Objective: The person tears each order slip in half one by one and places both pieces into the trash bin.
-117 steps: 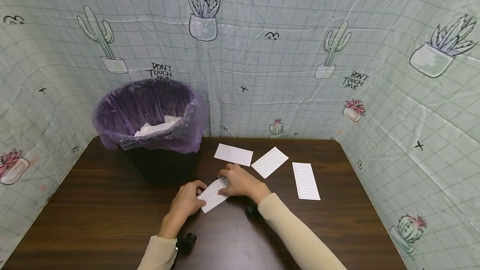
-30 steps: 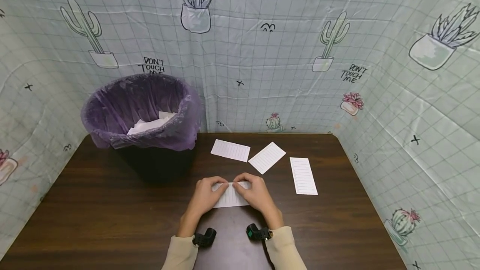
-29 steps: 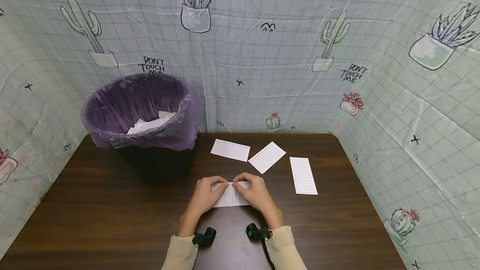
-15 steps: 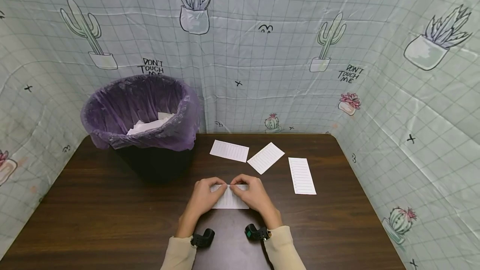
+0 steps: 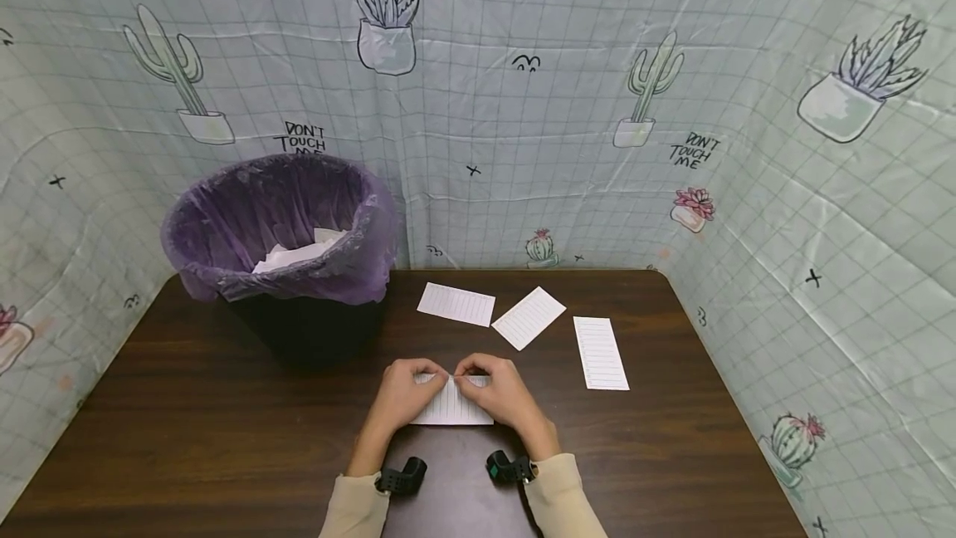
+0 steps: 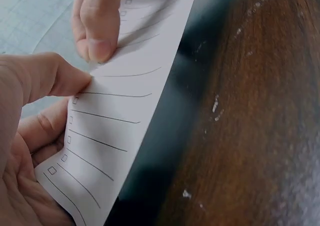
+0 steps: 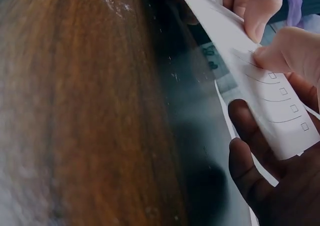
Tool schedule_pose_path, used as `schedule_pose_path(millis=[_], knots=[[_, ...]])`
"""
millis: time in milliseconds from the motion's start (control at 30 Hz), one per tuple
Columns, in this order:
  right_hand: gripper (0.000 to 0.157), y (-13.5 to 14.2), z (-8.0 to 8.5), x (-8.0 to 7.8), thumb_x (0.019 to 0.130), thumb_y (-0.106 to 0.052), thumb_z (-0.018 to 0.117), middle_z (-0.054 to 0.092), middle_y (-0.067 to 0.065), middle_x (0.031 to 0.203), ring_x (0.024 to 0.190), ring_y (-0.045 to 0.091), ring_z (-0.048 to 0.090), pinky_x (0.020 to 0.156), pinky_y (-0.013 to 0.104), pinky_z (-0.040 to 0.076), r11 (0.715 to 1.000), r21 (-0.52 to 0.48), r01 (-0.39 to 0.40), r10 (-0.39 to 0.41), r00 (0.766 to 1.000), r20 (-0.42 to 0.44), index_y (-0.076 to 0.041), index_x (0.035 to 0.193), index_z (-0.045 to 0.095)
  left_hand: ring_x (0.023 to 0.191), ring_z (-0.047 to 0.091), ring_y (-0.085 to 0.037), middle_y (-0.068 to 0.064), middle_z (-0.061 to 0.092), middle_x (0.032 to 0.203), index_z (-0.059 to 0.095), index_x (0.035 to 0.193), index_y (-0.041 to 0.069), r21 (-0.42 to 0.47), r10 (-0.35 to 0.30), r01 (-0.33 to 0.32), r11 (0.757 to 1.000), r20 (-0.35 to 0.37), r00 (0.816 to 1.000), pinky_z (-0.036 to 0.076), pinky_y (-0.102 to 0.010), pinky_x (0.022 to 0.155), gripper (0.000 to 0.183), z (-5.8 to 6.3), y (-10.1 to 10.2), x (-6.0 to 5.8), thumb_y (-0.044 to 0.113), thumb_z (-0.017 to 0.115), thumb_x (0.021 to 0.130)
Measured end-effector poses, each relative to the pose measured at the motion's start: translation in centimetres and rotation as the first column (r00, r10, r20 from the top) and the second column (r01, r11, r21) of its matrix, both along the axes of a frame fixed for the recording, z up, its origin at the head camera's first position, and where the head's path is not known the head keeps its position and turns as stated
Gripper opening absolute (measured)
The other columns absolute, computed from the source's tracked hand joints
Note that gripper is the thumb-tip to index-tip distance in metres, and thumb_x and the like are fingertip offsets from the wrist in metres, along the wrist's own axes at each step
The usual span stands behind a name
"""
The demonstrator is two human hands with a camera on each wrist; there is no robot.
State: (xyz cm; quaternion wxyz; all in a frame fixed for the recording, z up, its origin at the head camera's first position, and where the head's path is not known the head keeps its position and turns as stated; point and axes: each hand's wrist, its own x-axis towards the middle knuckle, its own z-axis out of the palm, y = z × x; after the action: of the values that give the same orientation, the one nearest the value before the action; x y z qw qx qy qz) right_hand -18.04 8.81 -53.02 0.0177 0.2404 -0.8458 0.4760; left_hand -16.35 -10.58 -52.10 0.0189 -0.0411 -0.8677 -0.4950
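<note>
Between my two hands is a white lined sheet of paper [image 5: 452, 407] with small checkboxes along one long edge. My left hand [image 5: 404, 393] pinches that edge near its middle, thumb on the face toward me. Right beside it, my right hand [image 5: 499, 393] pinches the same edge, the two thumb tips almost touching. In the left wrist view the sheet [image 6: 115, 110] bends a little and stands off the table. The right wrist view shows the sheet [image 7: 260, 80] curving over the right hand's fingers [image 7: 245, 118]. No tear can be made out.
A black bin [image 5: 314, 330] with a purple liner [image 5: 354, 272] stands at the back left, with white paper pieces [image 5: 302, 254] inside. Three lined sheets lie toward the back: one left [image 5: 456, 305], one middle [image 5: 529, 319], one right [image 5: 601, 354]. A patterned curtain [image 5: 478, 106] surrounds the brown table [image 5: 224, 422].
Earliest, the sheet lay slanted with a hand at each end; both hands then came together at its top edge. Over the last second they have shifted slightly toward the body.
</note>
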Motion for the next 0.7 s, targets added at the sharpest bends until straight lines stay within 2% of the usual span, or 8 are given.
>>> schedule_pose_path(millis=[133,267,433,567,700], knots=[[0.005,0.0,-0.1,0.1,0.091,-0.008,0.072,0.075,-0.001,0.09,0.087,0.01,0.068,0.083,0.028,0.056,1.0,-0.014,-0.007,0.007,1.0,-0.007,-0.012,0.089,0.075,0.093,0.072,-0.021,0.0,0.079,0.087,0.082,0.084,0.014,0.005,0.005,-0.005,1.0,0.017,1.0,0.053,-0.037,0.085,0.013,0.0,0.0,0.0,0.012,0.07,0.087],[0.006,0.1,-0.1,0.1,0.091,-0.008,0.072,0.075,-0.001,0.088,0.079,0.006,0.062,0.074,0.024,0.052,0.999,-0.038,-0.011,0.011,1.0,0.002,-0.013,0.09,0.075,0.092,0.072,-0.022,-0.002,0.079,0.088,0.082,0.085,0.011,0.002,0.013,-0.013,1.0,-0.001,1.0,0.054,-0.037,0.083,0.012,-0.1,-0.1,0.0,0.012,0.071,0.088],[0.006,0.4,-0.3,0.0,0.093,-0.009,0.073,0.076,-0.002,0.09,0.078,0.003,0.061,0.073,0.025,0.051,0.998,-0.029,0.046,-0.047,0.999,-0.009,-0.015,0.094,0.076,0.094,0.073,-0.023,-0.003,0.079,0.094,0.082,0.092,0.01,0.018,-0.013,0.013,1.0,-0.001,1.0,0.055,-0.039,0.086,0.01,0.0,-0.5,0.1,0.016,0.073,0.093],[0.004,0.8,-0.3,-0.2,0.094,-0.01,0.074,0.076,-0.002,0.09,0.069,0.003,0.053,0.065,0.023,0.047,0.996,-0.002,0.089,-0.089,0.996,-0.005,-0.013,0.096,0.077,0.097,0.073,-0.024,-0.004,0.079,0.097,0.082,0.096,0.01,0.04,-0.035,0.035,0.999,0.009,0.999,0.055,-0.041,0.089,0.01,0.1,-0.9,0.2,0.017,0.074,0.094],[0.004,1.3,-0.4,-0.3,0.094,-0.01,0.073,0.076,-0.001,0.089,0.067,0.002,0.051,0.063,0.021,0.044,0.994,0.006,0.106,-0.106,0.994,0.006,-0.011,0.095,0.077,0.089,0.071,-0.019,-0.004,0.079,0.096,0.082,0.096,0.01,0.045,-0.041,0.041,0.998,0.002,0.999,0.054,-0.035,0.081,0.009,0.2,-1.4,0.0,0.015,0.075,0.094]])
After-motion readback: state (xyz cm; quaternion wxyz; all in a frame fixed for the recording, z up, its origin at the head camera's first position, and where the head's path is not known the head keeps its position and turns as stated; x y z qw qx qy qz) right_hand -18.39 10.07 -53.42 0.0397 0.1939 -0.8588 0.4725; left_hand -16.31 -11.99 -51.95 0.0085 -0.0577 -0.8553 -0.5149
